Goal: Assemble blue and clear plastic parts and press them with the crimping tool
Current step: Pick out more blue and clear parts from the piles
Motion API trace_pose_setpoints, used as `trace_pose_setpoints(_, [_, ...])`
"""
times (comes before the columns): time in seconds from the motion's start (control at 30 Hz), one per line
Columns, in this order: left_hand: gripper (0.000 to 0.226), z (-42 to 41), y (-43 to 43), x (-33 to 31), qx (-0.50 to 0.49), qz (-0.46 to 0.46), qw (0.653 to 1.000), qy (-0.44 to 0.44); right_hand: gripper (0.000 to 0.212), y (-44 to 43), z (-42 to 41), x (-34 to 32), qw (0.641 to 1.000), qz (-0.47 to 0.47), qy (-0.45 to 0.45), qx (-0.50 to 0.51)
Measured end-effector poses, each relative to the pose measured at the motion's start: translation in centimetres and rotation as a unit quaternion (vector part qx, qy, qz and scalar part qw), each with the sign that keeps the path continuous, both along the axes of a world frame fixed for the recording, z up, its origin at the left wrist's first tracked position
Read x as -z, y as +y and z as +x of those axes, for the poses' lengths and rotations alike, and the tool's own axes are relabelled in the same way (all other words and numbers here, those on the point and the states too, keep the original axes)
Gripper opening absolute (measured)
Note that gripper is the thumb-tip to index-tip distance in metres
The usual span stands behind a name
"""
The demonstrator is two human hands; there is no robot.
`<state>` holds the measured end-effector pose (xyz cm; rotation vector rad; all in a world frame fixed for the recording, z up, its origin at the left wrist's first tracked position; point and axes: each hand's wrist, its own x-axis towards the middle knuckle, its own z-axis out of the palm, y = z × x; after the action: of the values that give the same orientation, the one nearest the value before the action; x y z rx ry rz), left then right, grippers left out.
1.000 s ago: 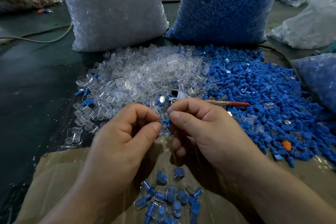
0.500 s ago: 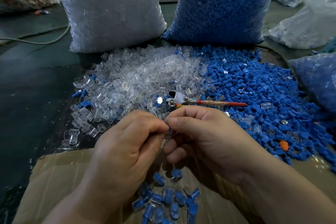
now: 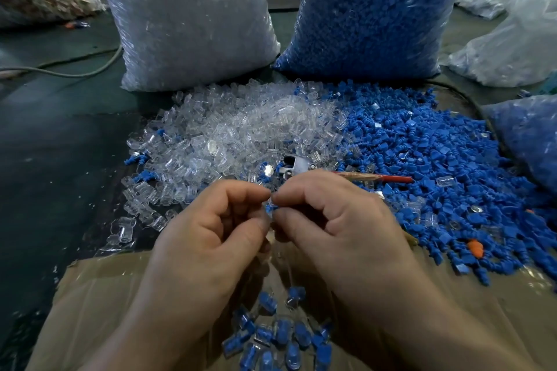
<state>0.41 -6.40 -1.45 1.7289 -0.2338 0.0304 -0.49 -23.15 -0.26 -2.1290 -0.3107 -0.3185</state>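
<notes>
My left hand [image 3: 211, 229] and my right hand [image 3: 340, 226] meet fingertip to fingertip over the front of the piles. Between them they pinch a small blue part [image 3: 270, 208]; whether a clear piece sits on it is hidden by the fingers. A heap of clear plastic parts [image 3: 241, 135] spreads behind the left hand, and a heap of blue parts [image 3: 437, 166] lies to the right. The crimping tool [image 3: 297, 166], with a metal head and red handles, lies just beyond my right hand. Several joined blue-and-clear pieces [image 3: 280, 337] lie on the brown sheet below my hands.
A tall bag of clear parts [image 3: 187, 18] and a tall bag of blue parts [image 3: 370, 9] stand at the back. Another blue bag [image 3: 530, 141] sits at the right edge. A cable [image 3: 75, 69] crosses the dark floor on the left. An orange bit [image 3: 475, 247] lies among blue parts.
Both hands stayed together on the small part, fingers shifting slightly. The view has drifted a little, and the blue part shows between the fingertips again.
</notes>
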Motion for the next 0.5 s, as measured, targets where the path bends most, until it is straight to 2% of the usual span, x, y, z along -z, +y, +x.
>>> trace_pose_setpoints(0.1, [0.028, 0.3, -0.1, 0.2, 0.017, -0.053, 0.997, 0.046, 0.012, 0.2, 0.0, 0.3, 0.996, -0.061, -0.072, -0.007])
trace_pose_setpoints(0.2, [0.035, 0.6, -0.2, 0.4, 0.009, -0.106, 0.99, 0.088, 0.021, 0.4, -0.3, 0.2, 0.991, -0.084, -0.1, -0.034])
trace_pose_setpoints(0.3, [0.036, 0.6, -0.2, 0.6, -0.006, -0.165, 0.976, 0.14, 0.03, 0.5, -0.6, -0.2, 0.986, -0.133, -0.076, -0.065])
trace_pose_setpoints(0.4, [0.028, 0.5, -0.3, 0.3, -0.014, -0.19, 0.967, 0.168, 0.048, -0.4, -0.1, -0.6, 0.965, -0.252, -0.058, 0.035])
trace_pose_setpoints(0.5, [0.02, 0.5, -0.1, 0.1, -0.021, -0.173, 0.971, 0.161, 0.07, -2.1, 0.7, -1.1, 0.915, -0.382, 0.063, 0.115])
